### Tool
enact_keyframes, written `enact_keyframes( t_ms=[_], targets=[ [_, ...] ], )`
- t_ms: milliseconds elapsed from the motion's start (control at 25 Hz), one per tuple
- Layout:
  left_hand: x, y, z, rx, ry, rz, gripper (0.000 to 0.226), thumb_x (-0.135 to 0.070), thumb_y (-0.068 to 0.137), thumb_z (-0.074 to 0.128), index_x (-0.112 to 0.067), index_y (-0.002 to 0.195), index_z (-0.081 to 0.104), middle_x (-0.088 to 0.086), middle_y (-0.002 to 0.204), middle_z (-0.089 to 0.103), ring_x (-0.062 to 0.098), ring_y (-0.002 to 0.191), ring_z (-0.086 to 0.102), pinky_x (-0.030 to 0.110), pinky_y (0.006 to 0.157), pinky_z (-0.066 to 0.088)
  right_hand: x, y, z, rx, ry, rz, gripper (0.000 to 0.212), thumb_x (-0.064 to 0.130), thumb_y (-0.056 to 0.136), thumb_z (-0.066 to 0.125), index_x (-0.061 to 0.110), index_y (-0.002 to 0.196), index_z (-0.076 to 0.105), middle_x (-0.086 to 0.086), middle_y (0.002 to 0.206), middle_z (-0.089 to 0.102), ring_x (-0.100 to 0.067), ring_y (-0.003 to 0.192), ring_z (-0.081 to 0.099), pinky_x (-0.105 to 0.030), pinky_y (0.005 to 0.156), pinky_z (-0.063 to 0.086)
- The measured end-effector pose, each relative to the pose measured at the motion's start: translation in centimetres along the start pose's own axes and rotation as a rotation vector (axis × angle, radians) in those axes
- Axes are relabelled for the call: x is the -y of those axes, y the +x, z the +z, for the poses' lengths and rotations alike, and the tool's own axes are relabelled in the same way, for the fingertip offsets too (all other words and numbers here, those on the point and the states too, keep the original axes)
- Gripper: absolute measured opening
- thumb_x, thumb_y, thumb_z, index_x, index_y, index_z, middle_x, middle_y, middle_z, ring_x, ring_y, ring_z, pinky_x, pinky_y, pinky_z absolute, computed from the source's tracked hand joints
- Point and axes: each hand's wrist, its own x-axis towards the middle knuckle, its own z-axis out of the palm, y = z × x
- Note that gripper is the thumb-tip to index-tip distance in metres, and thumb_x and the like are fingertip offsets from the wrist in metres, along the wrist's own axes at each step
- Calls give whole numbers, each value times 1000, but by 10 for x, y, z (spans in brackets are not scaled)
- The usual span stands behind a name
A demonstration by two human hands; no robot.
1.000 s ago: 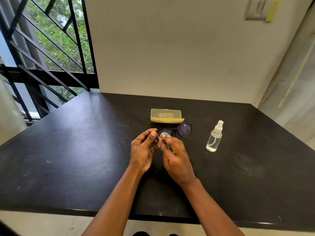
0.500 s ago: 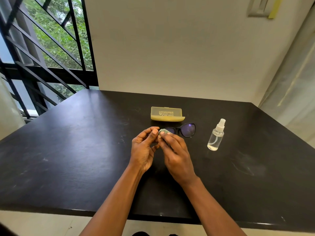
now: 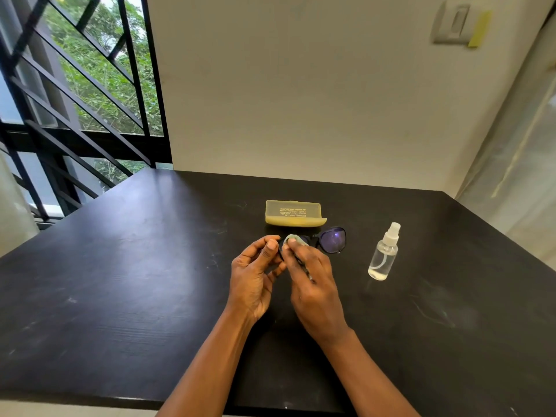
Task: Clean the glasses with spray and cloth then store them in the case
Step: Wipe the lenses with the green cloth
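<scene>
1. The cloth (image 3: 296,238) has shifted under the right hand (image 3: 313,284): a second ago it sat bunched low by the fingers, and now it shows as a pale fold over the upper part of the left lens.
2. The right hand's fingertips have slid up with it, towards the top rim of the glasses (image 3: 326,240).
3. The left hand (image 3: 255,272) has barely moved; its thumb now lies close beside the cloth.
</scene>
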Motion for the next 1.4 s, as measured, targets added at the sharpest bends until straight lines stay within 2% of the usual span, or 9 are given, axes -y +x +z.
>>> enact_keyframes(
  t_ms=[80,240,320,440,600,800,1000,1200,1400],
  targets=[
    [0,0,0,-2,17,9,19,-17,74,58,-12,89,67,1,80,73,15,78,69,26,64,58,3,0,-1,32,-8,-57,33,14,99,38,-1,118,59,-11,126,51,-21,119,46,-29,105,39],
    [-1,1,0,-12,21,7,17,-17,74,59,-12,88,68,2,72,69,13,69,66,24,61,57,-2,-3,-8,34,-15,-82,29,10,89,49,-3,108,66,-15,113,63,-20,111,51,-30,97,47],
    [-2,1,1,-5,0,-2,17,-16,75,59,-11,89,67,3,69,68,12,65,65,25,62,58,-8,-5,-13,-27,33,15,27,6,86,52,-4,107,65,-15,109,63,-19,106,53,-28,93,48],
    [-2,1,3,-13,-41,-12,17,-15,75,59,-10,89,67,3,71,69,12,63,66,25,63,58,-21,-6,-24,-231,167,266,24,2,84,55,-6,104,66,-13,107,62,-17,101,58,-20,94,47],
    [-2,2,2,-25,-36,-11,15,-13,79,57,-10,90,66,4,71,70,12,64,66,25,63,58,-38,-2,-34,-413,183,489,22,1,82,60,-7,102,65,-22,101,64,-17,100,58,-12,98,41],
    [-2,1,4,-38,17,-9,14,-10,84,53,-12,87,66,2,67,68,11,61,65,24,61,58,-34,-1,-28,-286,161,435,28,8,84,54,-7,106,65,-23,107,60,-20,103,57,-9,99,38],
    [-4,1,5,-45,40,-12,15,-9,87,51,-12,85,66,2,64,66,11,59,64,24,60,58,-34,-2,-19,-165,122,436,32,16,87,52,-1,110,65,-20,107,60,-27,98,61,-29,87,51],
    [-4,2,6,-47,31,-2,13,-13,82,54,-12,85,66,3,64,66,12,59,64,24,58,58,-28,-3,-21,-120,93,333,24,5,83,58,-1,104,68,-17,99,64,-17,95,57,-14,91,42],
    [-5,2,5,-37,21,-6,15,-18,74,57,-12,83,67,3,64,66,12,57,64,24,57,58,-37,5,-20,-284,170,607,26,-13,75,64,-4,98,69,-17,95,65,-12,90,59,-1,89,38]
  ],
)
